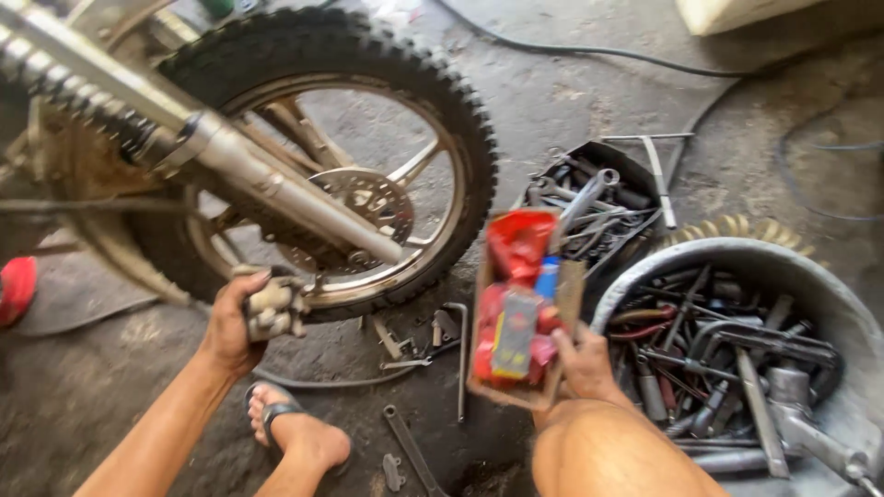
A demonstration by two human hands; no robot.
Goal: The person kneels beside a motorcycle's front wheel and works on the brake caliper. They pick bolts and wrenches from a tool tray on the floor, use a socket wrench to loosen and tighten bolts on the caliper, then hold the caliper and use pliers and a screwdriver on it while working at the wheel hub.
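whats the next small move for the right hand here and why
Probably set the cardboard box down on the floor. The right hand holds it up by its near end, full of red packets, while the left hand grips the brake caliper beside the wheel. That would free a hand for the caliper.

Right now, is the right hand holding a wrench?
No, the right hand grips a cardboard box of red packets beside the tool tub.
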